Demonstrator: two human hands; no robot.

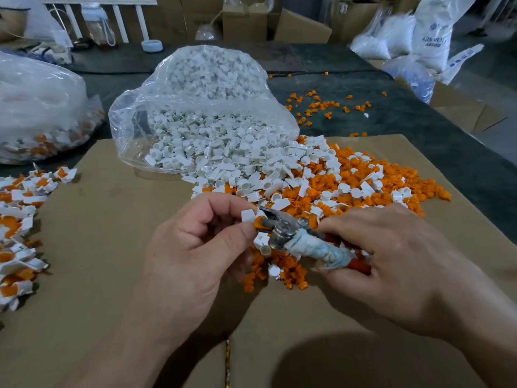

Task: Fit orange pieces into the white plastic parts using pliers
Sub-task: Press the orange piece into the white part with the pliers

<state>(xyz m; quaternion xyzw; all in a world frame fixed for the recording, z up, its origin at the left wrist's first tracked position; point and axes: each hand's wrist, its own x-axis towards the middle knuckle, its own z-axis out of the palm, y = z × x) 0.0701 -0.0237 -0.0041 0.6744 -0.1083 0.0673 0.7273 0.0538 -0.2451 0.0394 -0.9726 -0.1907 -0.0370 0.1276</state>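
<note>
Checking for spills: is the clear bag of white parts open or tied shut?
Open: white parts spill out of the clear bag onto the cardboard.

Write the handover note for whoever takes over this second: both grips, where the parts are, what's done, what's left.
Left grip pinches a white part with an orange piece against it.
Right grip holds the pliers by the handles, with the nose on that orange piece.
Supply: white parts spill from the clear bag into the orange heap on the cardboard.
Done: a pile of fitted parts lies at the left edge.
Left: I cannot tell if this piece is seated yet. Finish it, then work through the large heap.
</note>
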